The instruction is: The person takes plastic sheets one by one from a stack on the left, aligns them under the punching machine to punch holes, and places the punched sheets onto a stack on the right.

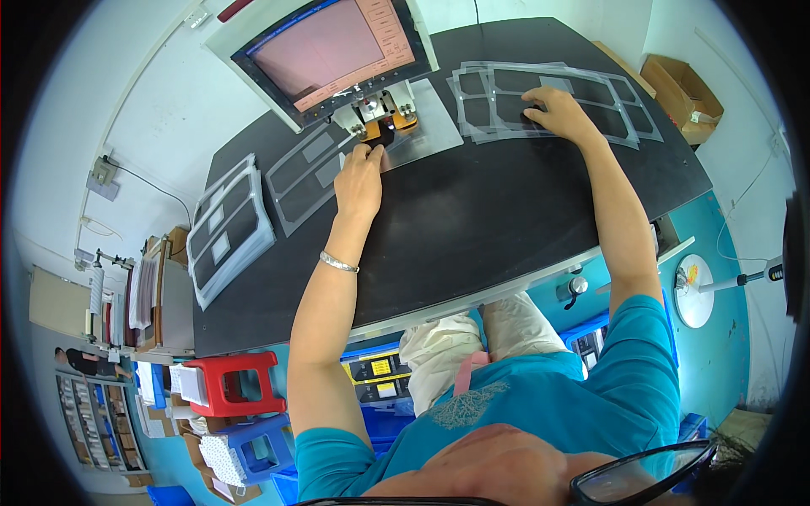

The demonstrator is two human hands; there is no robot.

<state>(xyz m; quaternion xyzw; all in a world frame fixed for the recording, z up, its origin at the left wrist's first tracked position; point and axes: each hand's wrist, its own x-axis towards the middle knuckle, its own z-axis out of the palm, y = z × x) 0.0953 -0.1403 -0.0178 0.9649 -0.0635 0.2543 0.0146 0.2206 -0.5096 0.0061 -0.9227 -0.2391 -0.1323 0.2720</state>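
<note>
Sheets point(498, 103) of clear, glossy plastic lie loosely stacked on the right of the matte black bench point(481, 219), their flat rectangular outlines fanned slightly out of line, with pale frosted borders and darker panels where the bench shows through. A single sheet point(297, 187) of similar make lies left of the machine point(371, 114), just beside the left hand point(360, 184), and a thicker pile point(232, 232) with whitish, layered edges sits farther left. The machine has bare metal fittings, orange-yellow parts and a smooth silvery plate point(434, 135) under it. The right-hand sheets have their long axis running left to right, dipping a little toward the right end (the lens bends straight edges); the single sheet slants from near left to far right. The right hand point(558, 116) rests over the sheets, fingers loosely bent, and I cannot tell whether its grip pinches any. The left hand reaches to a small dark part point(382, 135) below the machine's head; its fingertips are hard to make out, so that grip is unclear too. The screen point(329, 46) is cut off at the top, and overlapping layers make the sheets uncountable.
</note>
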